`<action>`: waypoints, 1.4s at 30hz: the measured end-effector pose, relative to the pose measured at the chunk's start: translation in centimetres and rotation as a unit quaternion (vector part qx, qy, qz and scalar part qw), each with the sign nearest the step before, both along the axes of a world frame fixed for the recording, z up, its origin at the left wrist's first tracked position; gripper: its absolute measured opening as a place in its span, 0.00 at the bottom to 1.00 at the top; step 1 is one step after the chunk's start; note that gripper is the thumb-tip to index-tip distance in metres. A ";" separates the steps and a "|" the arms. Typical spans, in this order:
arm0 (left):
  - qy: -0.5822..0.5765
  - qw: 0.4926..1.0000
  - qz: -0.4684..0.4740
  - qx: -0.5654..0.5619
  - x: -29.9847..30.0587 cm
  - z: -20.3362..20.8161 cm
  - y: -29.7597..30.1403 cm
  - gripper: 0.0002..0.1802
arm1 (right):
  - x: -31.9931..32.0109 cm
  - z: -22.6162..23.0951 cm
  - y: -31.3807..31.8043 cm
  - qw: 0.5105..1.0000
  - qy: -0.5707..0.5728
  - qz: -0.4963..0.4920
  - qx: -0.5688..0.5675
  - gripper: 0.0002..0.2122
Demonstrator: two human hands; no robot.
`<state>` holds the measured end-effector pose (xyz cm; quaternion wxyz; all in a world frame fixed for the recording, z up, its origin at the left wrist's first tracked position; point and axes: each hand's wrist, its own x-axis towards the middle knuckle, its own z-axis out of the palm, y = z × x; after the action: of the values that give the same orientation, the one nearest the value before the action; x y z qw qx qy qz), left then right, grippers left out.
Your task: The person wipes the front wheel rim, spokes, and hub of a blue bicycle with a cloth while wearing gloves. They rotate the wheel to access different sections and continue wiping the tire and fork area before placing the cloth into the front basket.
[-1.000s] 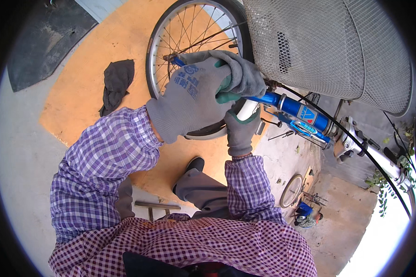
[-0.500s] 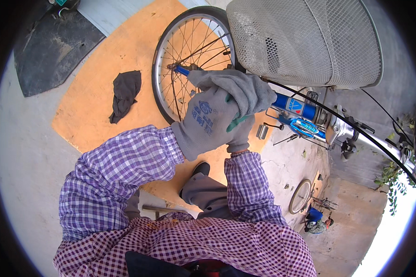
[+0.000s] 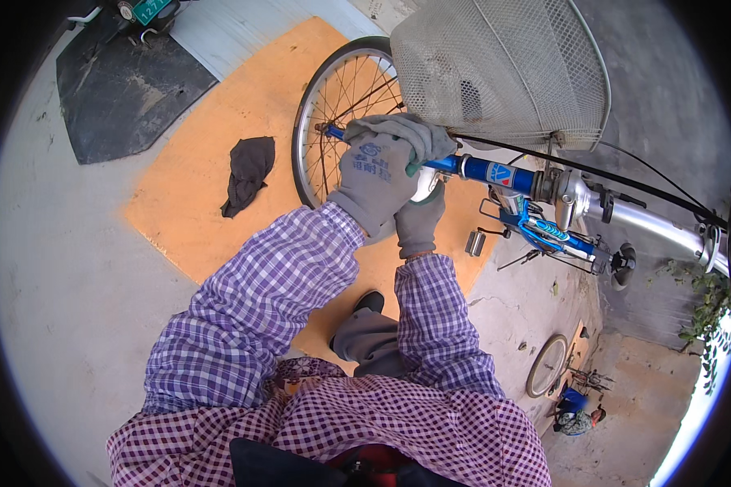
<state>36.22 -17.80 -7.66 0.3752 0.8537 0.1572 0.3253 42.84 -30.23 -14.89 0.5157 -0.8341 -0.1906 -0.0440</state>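
Nearest: right hand (image 3: 420, 221), gloved, just on the near side of the white fender (image 3: 425, 185); fingers hidden, can't tell if gripping. Left hand (image 3: 378, 178) a bit farther and left, fingers curled around grey cloth (image 3: 406, 131), gripping it over the blue fork (image 3: 445, 163). Fork's long axis runs left-right, right end angled nearer; left hand closer to it than right. Front wheel (image 3: 299, 146) far left of hands, mesh basket (image 3: 512, 73) farthest, rightward.
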 end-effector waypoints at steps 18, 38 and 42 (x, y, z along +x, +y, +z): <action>-0.062 0.790 -0.075 -0.605 -5.6 9.2 -11.9 0.20 | -5.0 4.7 -8.8 0.999 0.046 0.003 -0.007 0.25; 0.163 0.953 0.033 -0.252 -5.3 12.8 -12.3 0.13 | 0.4 7.7 -12.2 0.997 0.033 0.022 -0.059 0.24; 0.145 0.953 0.030 -0.264 -7.0 12.5 -12.9 0.16 | 2.1 7.4 -13.5 0.997 0.021 0.052 -0.061 0.24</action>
<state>29.20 -30.70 4.83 0.5501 0.7571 0.3160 0.1560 44.98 -43.76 -7.47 0.4693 -0.8538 -0.2252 0.0125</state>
